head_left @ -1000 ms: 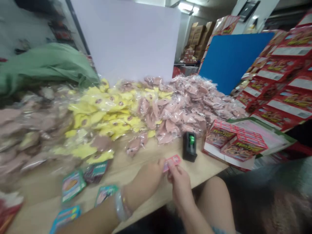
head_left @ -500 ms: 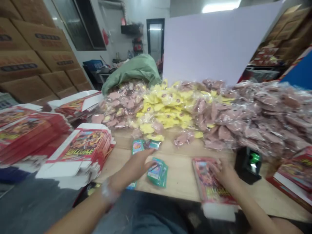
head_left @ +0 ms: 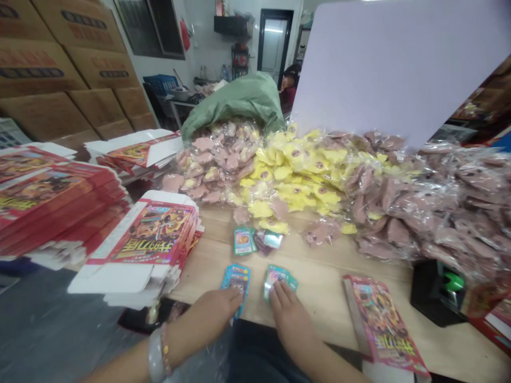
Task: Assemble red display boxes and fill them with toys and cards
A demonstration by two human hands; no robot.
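- The left hand (head_left: 215,311), a pale bangle and a beaded bracelet (head_left: 157,355) at its wrist, reaches forward across the bench (head_left: 323,279).
- Its fingers lie extended, tips on the near end of the blue-edged card packets (head_left: 236,283). These sit directly ahead of the hand, long axis running away from the person with a slight tilt. Whether the fingers pinch them, I can't tell.
- The right hand (head_left: 290,319) is nearer the teal card packets (head_left: 278,282), a small, slightly fanned bunch straight ahead of it. Its spread fingers touch the near edge, and no firm grip shows.
- The two bunches lie side by side, just apart.
- Beyond them, two more card packets (head_left: 255,241) lie close to the heap of pink and yellow bagged pieces (head_left: 297,183).
- To the right, a red printed carton (head_left: 383,322) lies flat near a black tape dispenser (head_left: 437,292); to the left stands a stack of flattened cartons (head_left: 139,247).
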